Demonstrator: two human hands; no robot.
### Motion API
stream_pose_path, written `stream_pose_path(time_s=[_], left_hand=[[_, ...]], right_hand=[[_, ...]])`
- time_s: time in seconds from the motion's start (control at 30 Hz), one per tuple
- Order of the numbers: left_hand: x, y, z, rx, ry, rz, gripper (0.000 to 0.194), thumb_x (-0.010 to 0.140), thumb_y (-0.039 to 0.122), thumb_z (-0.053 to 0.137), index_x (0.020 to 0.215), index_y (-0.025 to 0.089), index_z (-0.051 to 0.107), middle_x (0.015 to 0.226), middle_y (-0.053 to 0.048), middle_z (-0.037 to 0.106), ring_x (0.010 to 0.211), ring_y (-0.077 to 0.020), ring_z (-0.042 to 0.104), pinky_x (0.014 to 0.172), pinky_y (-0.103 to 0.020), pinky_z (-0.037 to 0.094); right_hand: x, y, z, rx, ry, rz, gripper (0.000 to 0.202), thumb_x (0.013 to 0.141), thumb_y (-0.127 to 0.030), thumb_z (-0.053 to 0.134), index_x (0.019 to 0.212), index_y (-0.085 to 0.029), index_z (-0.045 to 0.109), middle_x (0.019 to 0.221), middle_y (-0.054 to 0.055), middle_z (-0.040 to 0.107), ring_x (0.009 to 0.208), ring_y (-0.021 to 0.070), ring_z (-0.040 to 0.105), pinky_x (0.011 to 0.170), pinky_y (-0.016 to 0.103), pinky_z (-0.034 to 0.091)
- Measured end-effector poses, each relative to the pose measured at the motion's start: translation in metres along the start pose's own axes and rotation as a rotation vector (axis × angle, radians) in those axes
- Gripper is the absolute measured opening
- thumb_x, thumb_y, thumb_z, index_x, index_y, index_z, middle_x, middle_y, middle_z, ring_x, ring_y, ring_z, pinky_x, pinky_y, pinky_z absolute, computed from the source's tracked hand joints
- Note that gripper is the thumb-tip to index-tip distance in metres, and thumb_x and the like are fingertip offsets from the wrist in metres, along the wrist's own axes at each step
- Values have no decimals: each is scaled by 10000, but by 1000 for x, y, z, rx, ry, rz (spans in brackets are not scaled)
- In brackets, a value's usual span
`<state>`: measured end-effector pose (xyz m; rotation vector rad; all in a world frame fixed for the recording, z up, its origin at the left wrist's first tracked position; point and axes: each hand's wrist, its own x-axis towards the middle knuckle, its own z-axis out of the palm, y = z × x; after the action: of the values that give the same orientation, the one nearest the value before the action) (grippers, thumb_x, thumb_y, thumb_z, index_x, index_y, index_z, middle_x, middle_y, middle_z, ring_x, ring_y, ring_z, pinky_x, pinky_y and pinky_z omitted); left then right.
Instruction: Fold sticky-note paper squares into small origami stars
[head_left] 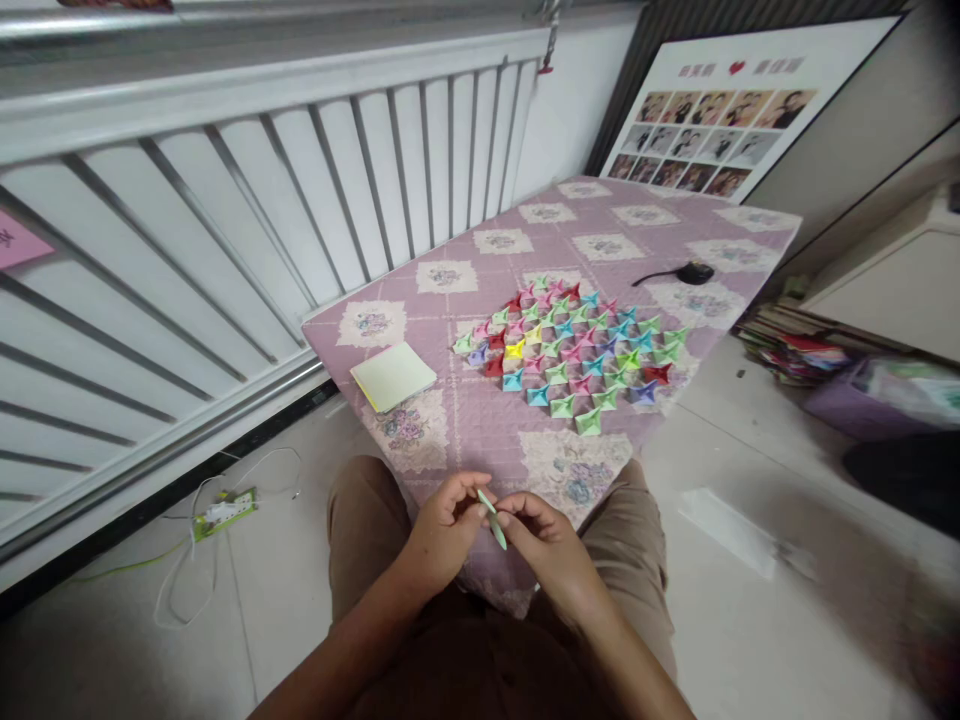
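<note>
- Head view: the white radiator (337, 190) runs along the far-left edge of the table (480, 430) in front of you.
- Past the table's far end leans a photo board (712, 125); its heading has a red heart between characters too blurred for you to read.
- Pointed paper shapes (575, 352) sit in close rows from the table's middle toward its right edge.
- Your left hand (450, 520) and right hand (544, 535) are near each other over the table's near end, fingertips pinched on one paper piece.
- A stack of square paper (394, 373) lies inside the left corner; you see no label on it.
- A pink slip (21, 240) on the radiator bears dark writing, illegible here.
- The pale green paper piece (498, 532) is between your hands, touching both, neither nearer; its long axis slants from far left to near right.
</note>
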<state>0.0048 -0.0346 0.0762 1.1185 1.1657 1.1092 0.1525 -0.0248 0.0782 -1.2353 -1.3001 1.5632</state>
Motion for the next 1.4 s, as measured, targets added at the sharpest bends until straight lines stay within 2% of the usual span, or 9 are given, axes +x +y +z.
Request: stream_pose_path(time_s=[0.23,0.43,0.57,0.7,0.97,1.13,1.27,1.4], left_hand=[[0,1,-1,-45,-4,-47,244,793,179,535,1032,173,580,870,-14,609,742,-118,558,736,-262,454],[2,3,-1,-114,39,-115,161,784,214,561,926,160,613,774,6,604,653,-102,541,657,-239,441],[1,-4,-1,-222,48,-133,158,801,235,568,931,156,612,702,21,578,602,-89,499,608,-226,412],[2,-13,-3,-301,27,-135,165,815,238,577,954,155,609,741,12,587,609,-86,488,606,-229,405],[2,-13,-4,-264,28,-134,164,812,230,574,954,158,614,714,22,575,606,-88,495,620,-232,406],[2,-5,-3,-155,40,-130,162,814,242,548,930,160,625,677,24,573,621,-100,518,632,-230,404],[3,0,-3,-44,37,-121,172,803,246,549,926,162,636,733,9,595,654,-109,521,661,-238,417],[2,-1,-3,35,12,-123,187,812,247,529,932,164,646,822,-17,625,687,-118,530,688,-250,433]], right_hand=[[-1,-2,0,31,-1,38,246,769,-416,640,716,-179,610,637,-29,532,599,102,426,585,229,349],[-2,-2,2,195,-59,99,224,758,-401,682,775,-185,623,694,-19,591,638,103,486,641,237,396],[-4,-5,5,322,-76,177,258,717,-410,723,794,-184,625,771,18,638,730,138,557,693,267,441],[-3,-3,7,363,-78,209,255,707,-402,734,771,-183,620,751,14,638,698,126,558,682,260,442],[-2,-2,6,217,-45,158,220,753,-392,669,790,-185,605,736,4,627,655,117,535,645,247,435],[-1,0,4,7,-22,17,214,791,-401,587,841,-193,586,760,10,616,676,135,545,637,259,450],[0,4,1,-220,19,-115,157,828,-334,524,850,-192,588,757,11,616,695,138,552,674,258,438],[0,5,-1,-373,21,-176,135,841,-310,507,809,-198,575,737,5,602,687,138,551,655,246,429]])
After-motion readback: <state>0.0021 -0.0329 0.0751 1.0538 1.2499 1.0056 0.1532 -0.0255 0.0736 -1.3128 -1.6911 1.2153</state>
